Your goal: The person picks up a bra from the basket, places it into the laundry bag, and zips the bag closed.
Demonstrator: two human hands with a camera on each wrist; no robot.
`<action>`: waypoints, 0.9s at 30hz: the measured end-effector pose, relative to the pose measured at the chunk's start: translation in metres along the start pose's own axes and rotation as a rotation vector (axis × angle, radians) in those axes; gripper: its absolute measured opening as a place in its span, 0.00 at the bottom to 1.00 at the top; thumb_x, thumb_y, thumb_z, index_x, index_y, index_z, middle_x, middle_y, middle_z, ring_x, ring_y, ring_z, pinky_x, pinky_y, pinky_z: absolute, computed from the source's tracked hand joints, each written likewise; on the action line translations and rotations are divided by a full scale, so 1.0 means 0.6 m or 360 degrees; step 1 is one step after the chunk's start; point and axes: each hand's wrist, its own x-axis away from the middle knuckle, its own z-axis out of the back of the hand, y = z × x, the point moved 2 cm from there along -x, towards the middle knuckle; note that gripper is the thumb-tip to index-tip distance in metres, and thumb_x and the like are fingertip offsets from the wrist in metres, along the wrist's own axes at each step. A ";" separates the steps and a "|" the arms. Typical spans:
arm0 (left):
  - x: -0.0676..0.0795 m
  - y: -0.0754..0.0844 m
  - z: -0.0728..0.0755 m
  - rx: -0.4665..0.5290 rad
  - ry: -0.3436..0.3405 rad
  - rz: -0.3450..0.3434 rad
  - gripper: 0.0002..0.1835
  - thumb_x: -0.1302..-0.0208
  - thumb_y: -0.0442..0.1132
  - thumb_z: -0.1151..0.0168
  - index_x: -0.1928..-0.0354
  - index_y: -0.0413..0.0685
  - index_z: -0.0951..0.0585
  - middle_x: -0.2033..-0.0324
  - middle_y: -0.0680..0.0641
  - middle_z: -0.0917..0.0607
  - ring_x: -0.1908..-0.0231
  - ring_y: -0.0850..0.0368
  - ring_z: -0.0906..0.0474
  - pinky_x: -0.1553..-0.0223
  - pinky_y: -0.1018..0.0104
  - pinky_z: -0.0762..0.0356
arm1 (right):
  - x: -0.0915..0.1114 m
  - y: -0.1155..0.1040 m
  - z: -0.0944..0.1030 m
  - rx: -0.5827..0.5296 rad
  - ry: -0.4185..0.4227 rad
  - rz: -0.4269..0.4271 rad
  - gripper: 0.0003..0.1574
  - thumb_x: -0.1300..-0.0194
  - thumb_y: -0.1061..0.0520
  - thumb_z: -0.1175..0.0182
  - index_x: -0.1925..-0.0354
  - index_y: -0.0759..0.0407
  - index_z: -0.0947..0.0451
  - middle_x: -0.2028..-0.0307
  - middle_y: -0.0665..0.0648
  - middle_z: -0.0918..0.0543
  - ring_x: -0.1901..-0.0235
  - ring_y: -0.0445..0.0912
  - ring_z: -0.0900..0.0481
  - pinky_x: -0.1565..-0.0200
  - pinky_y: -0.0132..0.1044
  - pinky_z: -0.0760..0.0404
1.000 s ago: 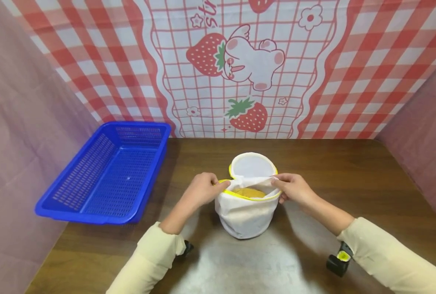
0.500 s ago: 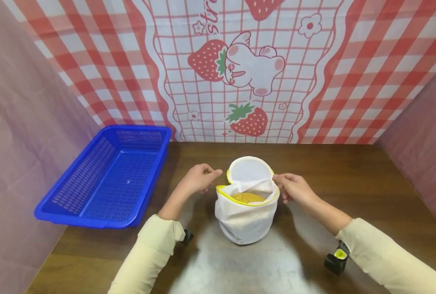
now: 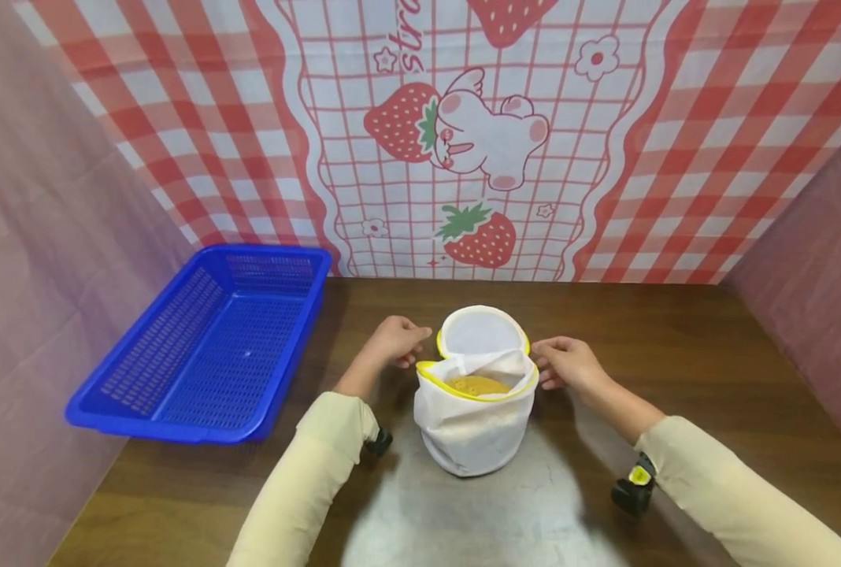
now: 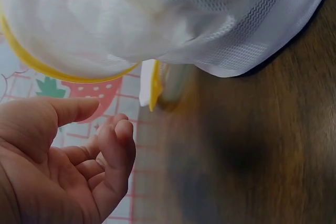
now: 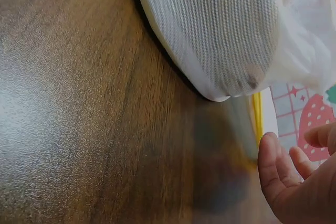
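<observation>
A white mesh laundry bag (image 3: 473, 433) with a yellow zip rim stands upright on the table, its round lid (image 3: 483, 331) folded back behind the opening. Inside lies something mustard yellow (image 3: 479, 385), mostly hidden by the bag's wall. Left of the lid is my left hand (image 3: 396, 343), its thumb and loosely bent fingers apart with nothing between them; the left wrist view shows this hand (image 4: 79, 156) clear of the fabric. My right hand (image 3: 568, 363) is at the bag's right side, fingertips close to the lid's edge. In the right wrist view its fingers (image 5: 269, 163) hold nothing.
A blue plastic basket (image 3: 279, 386) with perforated walls stands on the left of the wooden table (image 3: 683, 354). Behind the table hangs a red and white strawberry cloth (image 3: 494, 126). Pinkish curtains (image 3: 52, 236) border both sides.
My left hand has let go of the bag's rim and moved slightly away to the left. My right hand has released the fabric and drawn back a little. The bag stays upright and open.
</observation>
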 end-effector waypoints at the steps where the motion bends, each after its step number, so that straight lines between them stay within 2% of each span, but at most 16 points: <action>1: -0.003 -0.001 -0.002 0.0009 -0.0007 0.0008 0.19 0.35 0.46 0.43 0.55 0.35 0.23 0.77 0.47 0.23 0.86 0.63 0.31 0.84 0.75 0.28 | -0.002 0.002 0.000 -0.0009 -0.0005 -0.0007 0.26 0.31 0.57 0.52 0.45 0.77 0.36 0.78 0.47 0.26 0.82 0.35 0.25 0.75 0.29 0.20; 6: -0.016 -0.010 -0.012 0.0046 -0.0049 0.0058 0.20 0.36 0.46 0.43 0.52 0.34 0.23 0.75 0.48 0.21 0.86 0.63 0.30 0.82 0.74 0.27 | -0.013 0.011 -0.003 -0.0055 -0.0038 -0.0019 0.26 0.31 0.58 0.54 0.44 0.80 0.38 0.79 0.47 0.26 0.83 0.34 0.25 0.75 0.29 0.20; 13: -0.031 -0.018 -0.021 0.0102 -0.0080 0.0123 0.20 0.36 0.45 0.42 0.51 0.34 0.24 0.75 0.47 0.20 0.84 0.63 0.30 0.80 0.73 0.25 | -0.024 0.019 -0.006 -0.0073 -0.0055 -0.0055 0.30 0.31 0.58 0.53 0.42 0.84 0.40 0.80 0.47 0.26 0.83 0.33 0.24 0.74 0.28 0.19; 20: -0.040 -0.022 -0.029 0.0119 -0.0095 0.0144 0.20 0.36 0.43 0.42 0.52 0.32 0.23 0.67 0.40 0.14 0.82 0.62 0.28 0.80 0.71 0.24 | -0.030 0.023 -0.010 -0.0136 -0.0057 -0.0088 0.32 0.31 0.58 0.52 0.41 0.85 0.42 0.80 0.47 0.24 0.83 0.33 0.24 0.75 0.27 0.20; 23: -0.044 -0.025 -0.033 0.0132 -0.0104 0.0159 0.19 0.36 0.42 0.42 0.51 0.32 0.23 0.71 0.42 0.14 0.83 0.63 0.27 0.81 0.71 0.25 | -0.032 0.024 -0.013 -0.0171 -0.0070 -0.0110 0.31 0.31 0.58 0.52 0.42 0.84 0.42 0.82 0.46 0.24 0.83 0.32 0.24 0.76 0.25 0.21; 27: -0.051 -0.028 -0.038 0.0179 -0.0128 0.0158 0.18 0.36 0.40 0.42 0.52 0.32 0.22 0.80 0.50 0.19 0.84 0.65 0.26 0.83 0.73 0.27 | -0.036 0.025 -0.015 -0.0208 -0.0075 -0.0133 0.29 0.32 0.60 0.53 0.44 0.84 0.40 0.83 0.44 0.25 0.83 0.31 0.24 0.76 0.25 0.22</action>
